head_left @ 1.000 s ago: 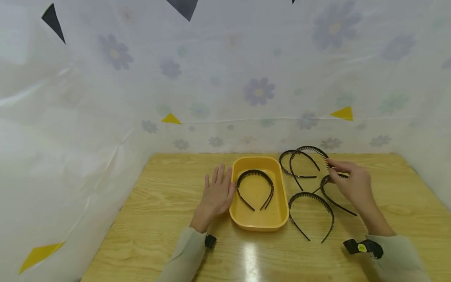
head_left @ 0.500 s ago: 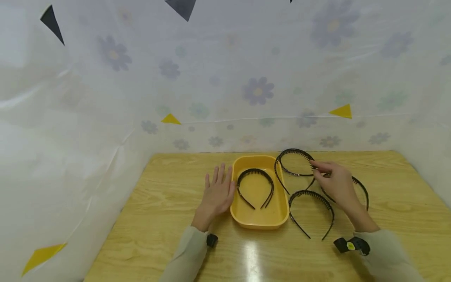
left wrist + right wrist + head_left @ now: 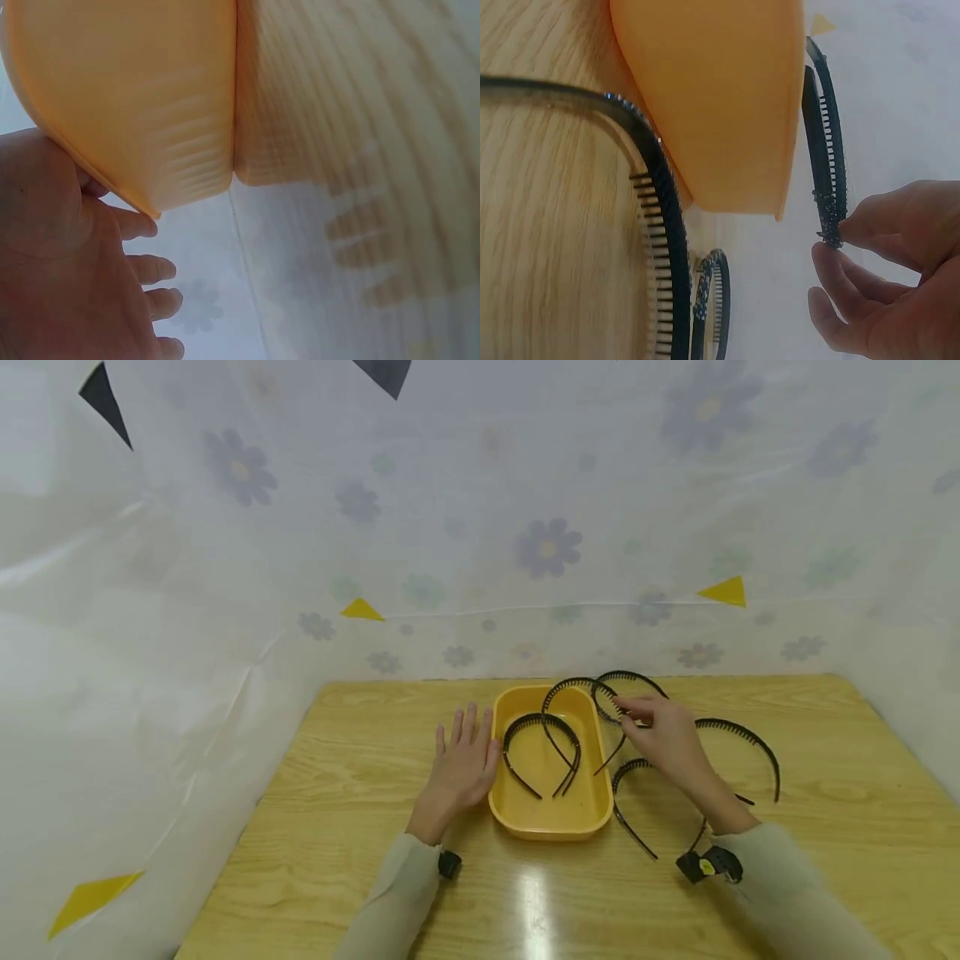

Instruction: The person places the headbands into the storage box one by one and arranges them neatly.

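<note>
My right hand (image 3: 663, 739) pinches a black toothed headband (image 3: 576, 681) between thumb and fingers. The headband hangs over the back right part of a yellow plastic tray (image 3: 551, 833). In the right wrist view, the pinched headband (image 3: 838, 142) shows sparkly bits near the fingertips, beyond the tray wall (image 3: 720, 112). Inside the tray lie black headbands (image 3: 513, 731), closely overlapping. My left hand (image 3: 456, 772) lies with straight fingers along the tray's left side, its thumb side touching the rim; the left wrist view shows this hand (image 3: 67, 247) against the tray's edge (image 3: 120, 191).
Right of the tray, more headbands lie on the wooden table (image 3: 360, 793): one at the back (image 3: 633, 674), one to the right (image 3: 761, 745), one in front (image 3: 633, 833) partly behind my right arm. A flowered white sheet (image 3: 465, 568) stands behind the table.
My right hand has moved left, carrying the headband from above the others on the table to over the tray. The left hand stays at the tray's side.
</note>
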The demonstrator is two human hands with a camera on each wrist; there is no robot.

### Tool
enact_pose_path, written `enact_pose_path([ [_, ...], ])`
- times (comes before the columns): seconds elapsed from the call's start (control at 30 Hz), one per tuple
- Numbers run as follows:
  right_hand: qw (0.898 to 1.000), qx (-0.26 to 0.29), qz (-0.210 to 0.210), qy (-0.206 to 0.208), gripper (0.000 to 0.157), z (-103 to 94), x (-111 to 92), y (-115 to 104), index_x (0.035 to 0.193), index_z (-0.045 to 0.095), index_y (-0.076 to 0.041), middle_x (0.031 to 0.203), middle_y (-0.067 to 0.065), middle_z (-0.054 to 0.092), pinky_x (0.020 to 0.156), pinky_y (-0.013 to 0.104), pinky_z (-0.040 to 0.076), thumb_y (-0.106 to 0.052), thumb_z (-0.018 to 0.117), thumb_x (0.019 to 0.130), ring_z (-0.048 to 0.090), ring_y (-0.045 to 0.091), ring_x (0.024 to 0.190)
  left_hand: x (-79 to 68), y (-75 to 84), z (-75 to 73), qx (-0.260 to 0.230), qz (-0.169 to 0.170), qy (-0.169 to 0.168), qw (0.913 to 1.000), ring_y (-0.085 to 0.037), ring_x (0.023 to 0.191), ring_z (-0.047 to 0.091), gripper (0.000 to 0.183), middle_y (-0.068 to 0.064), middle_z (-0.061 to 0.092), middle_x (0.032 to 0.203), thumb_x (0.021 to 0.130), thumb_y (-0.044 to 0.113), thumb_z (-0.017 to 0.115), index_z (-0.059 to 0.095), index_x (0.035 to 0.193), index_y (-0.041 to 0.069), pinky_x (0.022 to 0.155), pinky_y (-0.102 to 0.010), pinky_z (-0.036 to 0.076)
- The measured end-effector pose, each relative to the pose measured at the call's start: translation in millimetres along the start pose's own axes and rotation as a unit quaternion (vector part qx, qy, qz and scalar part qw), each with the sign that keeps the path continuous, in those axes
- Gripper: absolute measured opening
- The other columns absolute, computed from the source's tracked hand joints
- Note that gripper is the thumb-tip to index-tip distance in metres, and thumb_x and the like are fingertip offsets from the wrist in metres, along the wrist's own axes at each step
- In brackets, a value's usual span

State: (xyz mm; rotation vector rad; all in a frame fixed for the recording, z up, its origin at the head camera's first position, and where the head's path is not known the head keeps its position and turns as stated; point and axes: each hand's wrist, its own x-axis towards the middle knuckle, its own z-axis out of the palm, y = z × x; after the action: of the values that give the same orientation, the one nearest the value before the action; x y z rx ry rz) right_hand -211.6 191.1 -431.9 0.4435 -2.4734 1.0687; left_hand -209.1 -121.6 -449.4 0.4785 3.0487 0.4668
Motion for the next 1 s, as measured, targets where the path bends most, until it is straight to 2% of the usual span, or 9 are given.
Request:
enact_pose_path([
  [0.1, 1.000, 0.001, 0.002, -0.012, 0.030, 8.0, 4.0, -4.3, 0.119, 0.075, 0.004, 0.112, 0.026, 0.070, 0.042, 0.025, 0.038, 0.006, 0.062, 0.092, 0.072, 0.038, 0.087, 0.5, -0.6, -0.5, 0.006, -0.002, 0.001, 1.0000, -0.034, 0.157, -0.001, 0.059, -0.014, 0.003, 0.171, 0.114, 0.037, 0.023, 0.014, 0.166, 0.013, 0.122, -0.063, 0.003],
  [0.23, 1.000, -0.010, 0.001, -0.023, 0.029, 19.1, 9.7, -9.9, 0.116, 0.076, 0.003, 0.111, 0.025, 0.071, 0.042, 0.024, 0.033, 0.006, 0.063, 0.091, 0.070, 0.032, 0.078, 0.8, -1.4, -1.0, 0.007, -0.002, 0.005, 1.0000, -0.034, 0.157, 0.000, 0.059, -0.014, 0.004, 0.171, 0.113, 0.036, 0.023, 0.016, 0.166, 0.012, 0.122, -0.063, 0.004],
  [0.37, 0.999, -0.020, 0.004, -0.043, 0.028, 28.5, 13.8, -15.0, 0.117, 0.076, 0.003, 0.110, 0.024, 0.071, 0.044, 0.024, 0.031, 0.005, 0.064, 0.092, 0.063, 0.024, 0.066, -0.3, -1.5, -1.3, 0.001, -0.006, -0.001, 1.0000, -0.034, 0.157, -0.001, 0.058, -0.013, 0.002, 0.172, 0.113, 0.036, 0.023, 0.014, 0.167, 0.013, 0.122, -0.062, 0.002],
  [0.57, 0.998, -0.023, 0.006, -0.063, 0.028, 36.8, 16.6, -19.4, 0.120, 0.074, 0.005, 0.105, 0.023, 0.070, 0.044, 0.025, 0.033, 0.005, 0.065, 0.093, 0.057, 0.019, 0.060, -1.3, -1.9, -0.2, -0.001, -0.006, -0.004, 1.0000, -0.034, 0.157, -0.001, 0.059, -0.013, 0.002, 0.172, 0.113, 0.037, 0.023, 0.014, 0.167, 0.013, 0.122, -0.062, 0.002],
  [0.7, 0.997, -0.035, -0.010, -0.067, 0.029, 40.6, 20.1, -21.8, 0.119, 0.074, 0.005, 0.099, 0.022, 0.070, 0.045, 0.025, 0.032, 0.005, 0.064, 0.092, 0.043, 0.014, 0.051, -0.9, -1.6, -0.2, 0.008, -0.005, -0.001, 1.0000, -0.034, 0.157, 0.000, 0.059, -0.013, 0.002, 0.171, 0.113, 0.037, 0.022, 0.015, 0.167, 0.013, 0.122, -0.062, 0.004],
  [0.9, 0.994, -0.045, -0.004, -0.102, 0.030, 48.5, 26.4, -26.9, 0.119, 0.074, 0.006, 0.105, 0.024, 0.072, 0.044, 0.025, 0.032, 0.007, 0.065, 0.091, 0.043, 0.011, 0.051, -0.2, -3.4, -0.5, 0.006, -0.002, 0.003, 1.0000, -0.034, 0.157, 0.001, 0.059, -0.013, 0.004, 0.171, 0.113, 0.038, 0.020, 0.016, 0.166, 0.013, 0.122, -0.062, 0.004],
  [1.0, 0.992, -0.056, -0.003, -0.110, 0.029, 52.9, 29.2, -28.4, 0.119, 0.074, 0.006, 0.100, 0.022, 0.072, 0.045, 0.025, 0.033, 0.006, 0.067, 0.091, 0.045, 0.013, 0.052, -0.5, -4.4, -0.6, 0.002, -0.001, 0.003, 1.0000, -0.034, 0.157, 0.001, 0.059, -0.014, 0.004, 0.171, 0.113, 0.037, 0.020, 0.016, 0.166, 0.012, 0.122, -0.062, 0.004],
])
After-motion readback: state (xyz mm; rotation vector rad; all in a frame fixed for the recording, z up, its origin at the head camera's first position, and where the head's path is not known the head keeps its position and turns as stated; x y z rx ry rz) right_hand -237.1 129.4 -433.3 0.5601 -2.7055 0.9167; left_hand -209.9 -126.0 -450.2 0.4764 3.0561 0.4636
